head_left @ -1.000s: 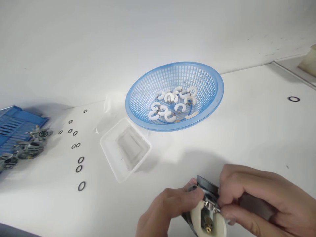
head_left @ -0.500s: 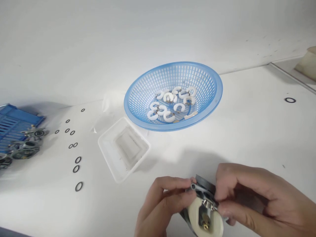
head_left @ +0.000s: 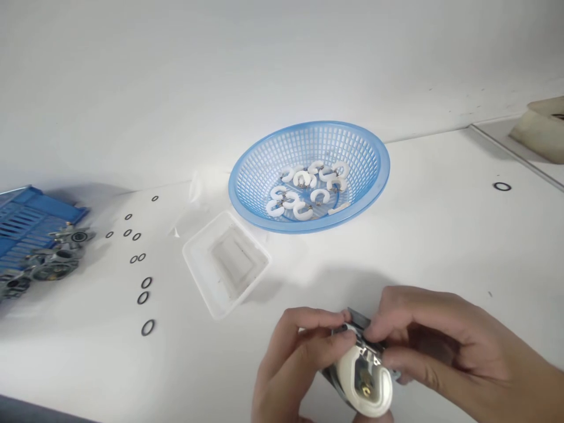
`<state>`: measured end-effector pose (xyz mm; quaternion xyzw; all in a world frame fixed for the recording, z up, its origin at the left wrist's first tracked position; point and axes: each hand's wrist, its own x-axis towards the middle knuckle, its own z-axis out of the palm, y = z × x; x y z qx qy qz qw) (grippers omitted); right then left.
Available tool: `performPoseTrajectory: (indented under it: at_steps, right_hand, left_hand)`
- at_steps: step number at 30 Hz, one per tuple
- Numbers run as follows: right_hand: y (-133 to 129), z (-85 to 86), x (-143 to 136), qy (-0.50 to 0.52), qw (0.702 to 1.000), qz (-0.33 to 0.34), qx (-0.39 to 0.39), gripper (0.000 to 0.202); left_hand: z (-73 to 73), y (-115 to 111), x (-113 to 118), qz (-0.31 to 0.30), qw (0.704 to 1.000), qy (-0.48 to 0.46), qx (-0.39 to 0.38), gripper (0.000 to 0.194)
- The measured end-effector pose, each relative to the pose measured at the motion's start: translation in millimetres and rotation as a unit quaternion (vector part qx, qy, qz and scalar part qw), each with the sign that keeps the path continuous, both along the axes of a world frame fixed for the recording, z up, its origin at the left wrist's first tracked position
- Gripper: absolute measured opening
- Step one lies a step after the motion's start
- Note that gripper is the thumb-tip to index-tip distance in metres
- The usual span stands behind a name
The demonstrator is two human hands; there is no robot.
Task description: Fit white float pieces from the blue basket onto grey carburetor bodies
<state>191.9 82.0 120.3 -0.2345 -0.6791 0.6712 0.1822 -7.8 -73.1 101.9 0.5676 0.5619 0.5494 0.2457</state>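
A metal carburetor body (head_left: 337, 382) with a cream U-shaped float (head_left: 378, 395) on it is held low in the view, right of centre. My left hand (head_left: 299, 358) grips its left side, thumb and fingers at the upper edge. On the other side my right hand (head_left: 445, 341) pinches at the float's hinge end, index finger on the upper edge and thumb beside the metal hinge. A brass piece shows inside the float's opening. What lies between the right fingertips is hidden.
A blue basket (head_left: 383, 170) holds several white floats. Left of it stands a white tray (head_left: 200, 276). Several black rings (head_left: 148, 327) lie on the left; another ring (head_left: 502, 186) lies right. Metal carburetor bodies (head_left: 55, 264) sit beside a blue crate (head_left: 39, 220) at far left.
My right index finger has moved left onto the upper edge of the body. The float is tilted slightly differently, and the camera view has shifted a little.
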Motion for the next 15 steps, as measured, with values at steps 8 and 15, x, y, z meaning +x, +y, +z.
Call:
performPoseTrajectory:
  at_steps: [8,15]
  right_hand:
    - [4.0,-2.2,1.5,-0.008,1.0,0.027,0.001,0.021]
    - [11.4,-5.5,2.1,-0.006,0.998,0.05,0.028,0.024]
  left_hand:
    - [1.4,8.6,-8.8,-0.04,0.999,0.037,0.0,0.077]
    - [12.2,19.6,10.1,0.04,0.997,0.055,0.036,0.063]
